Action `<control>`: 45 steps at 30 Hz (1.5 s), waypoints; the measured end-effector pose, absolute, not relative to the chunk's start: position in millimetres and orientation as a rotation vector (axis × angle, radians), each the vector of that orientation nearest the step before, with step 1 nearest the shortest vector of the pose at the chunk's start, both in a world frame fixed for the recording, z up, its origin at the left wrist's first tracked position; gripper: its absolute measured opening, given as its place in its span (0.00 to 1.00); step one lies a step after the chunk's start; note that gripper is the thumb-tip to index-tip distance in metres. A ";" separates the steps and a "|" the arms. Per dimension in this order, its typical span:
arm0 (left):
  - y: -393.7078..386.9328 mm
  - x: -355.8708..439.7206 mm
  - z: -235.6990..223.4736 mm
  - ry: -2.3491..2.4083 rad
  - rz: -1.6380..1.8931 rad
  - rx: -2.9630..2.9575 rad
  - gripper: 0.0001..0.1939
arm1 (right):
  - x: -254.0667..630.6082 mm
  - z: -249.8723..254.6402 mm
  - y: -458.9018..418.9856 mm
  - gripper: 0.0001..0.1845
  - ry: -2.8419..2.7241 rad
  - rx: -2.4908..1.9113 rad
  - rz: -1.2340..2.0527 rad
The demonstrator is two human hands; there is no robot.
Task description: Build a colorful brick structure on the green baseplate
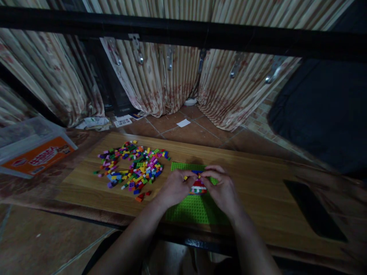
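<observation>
A green studded baseplate [192, 210] lies on the wooden board in front of me. On it stands a small build of toy bricks [198, 187] with red, white, blue and mixed-colour rows. My left hand [177, 187] reaches over the build from the left, its fingers pinched at the upper part. From the other side my right hand [222, 187] meets it there, thumb and forefinger pressed close. Small yellow bits show by the fingertips. Whatever the fingers pinch is too small and too covered to name.
Loose coloured bricks [140, 168] are spread over the left of the wooden board [258, 183]. A clear plastic box [37, 147] with an orange label stands at far left. A dark flat panel [314, 208] lies at right. A black bar [183, 34] crosses before striped curtains.
</observation>
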State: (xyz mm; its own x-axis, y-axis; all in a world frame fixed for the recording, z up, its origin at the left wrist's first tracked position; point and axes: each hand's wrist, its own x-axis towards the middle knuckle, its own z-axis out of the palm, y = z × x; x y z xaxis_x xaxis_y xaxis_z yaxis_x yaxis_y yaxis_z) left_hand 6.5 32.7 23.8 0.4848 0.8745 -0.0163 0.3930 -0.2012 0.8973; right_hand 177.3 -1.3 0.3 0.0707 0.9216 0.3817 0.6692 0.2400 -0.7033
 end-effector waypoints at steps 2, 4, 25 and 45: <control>31.9 7.2 24.2 1.063 0.645 1.833 0.17 | 176.6 -1.0 -0.5 0.06 -1.620 -1.492 0.416; 31.4 7.8 24.1 1.066 0.643 1.861 0.17 | 176.7 -2.0 0.4 0.05 -1.566 -1.488 0.464; 29.9 9.5 24.7 1.124 0.647 1.900 0.16 | 164.6 -12.0 12.9 0.15 -1.141 -1.608 0.812; 36.3 10.4 35.9 0.852 0.659 0.862 0.33 | 149.1 25.3 -9.4 0.13 -1.624 -1.254 0.439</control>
